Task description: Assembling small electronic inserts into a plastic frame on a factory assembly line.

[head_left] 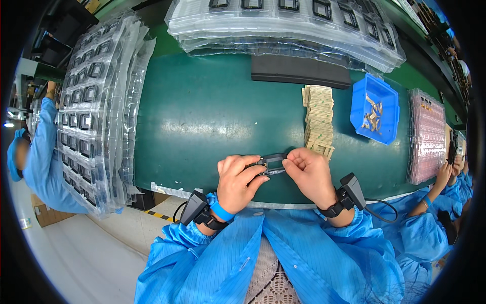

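A small black rectangular frame with an open middle is held between my two hands, above the near part of the green table. My left hand pinches its left side between thumb and fingers. At its right end the thumb and forefinger of my right hand are closed on the frame's upper corner. Whether a smaller piece is also between those right fingertips is hidden. Just beyond my right hand lies an overlapping row of beige adhesive pieces with green marks.
A blue bin holds several small tan scraps. Behind the row sits a long black block. Stacked clear trays of black frames stand at the left and the back; pinkish trays are at right. Other people in blue work at both sides.
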The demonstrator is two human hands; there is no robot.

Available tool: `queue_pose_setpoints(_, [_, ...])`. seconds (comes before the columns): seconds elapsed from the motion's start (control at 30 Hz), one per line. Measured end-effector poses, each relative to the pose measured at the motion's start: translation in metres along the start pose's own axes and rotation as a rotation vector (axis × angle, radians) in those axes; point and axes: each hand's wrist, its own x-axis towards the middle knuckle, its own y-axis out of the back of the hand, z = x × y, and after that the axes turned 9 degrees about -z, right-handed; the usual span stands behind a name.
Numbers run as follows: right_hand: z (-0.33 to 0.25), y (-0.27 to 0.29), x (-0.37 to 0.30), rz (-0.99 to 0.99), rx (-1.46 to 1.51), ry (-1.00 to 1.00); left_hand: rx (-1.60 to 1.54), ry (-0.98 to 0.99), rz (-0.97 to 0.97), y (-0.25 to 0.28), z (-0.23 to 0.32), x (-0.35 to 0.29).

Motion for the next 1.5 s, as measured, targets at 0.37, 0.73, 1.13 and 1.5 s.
queue_pose_setpoints(0.37, [-0.0018, -0.0011, 0.0001, 0.019, -0.069, 0.010, 0.007, -0.007, 0.005, -0.0008, -0.0008, -0.0002])
queue_pose_setpoints(0.73, [0.0026, -0.0050, -0.0027, 0.075, -0.068, 0.059, 0.035, -0.036, 0.028, -0.0025, -0.0002, -0.0015])
queue_pose_setpoints(1.13, [-0.0002, -0.0061, -0.0027, 0.091, -0.117, 0.075, 0.069, -0.040, 0.030, -0.0030, 0.0006, -0.0013])
queue_pose_setpoints(1.5, [0.0005, -0.0060, -0.0029, 0.085, -0.116, 0.078, 0.151, -0.065, -0.019, -0.0034, 0.0039, -0.0014])
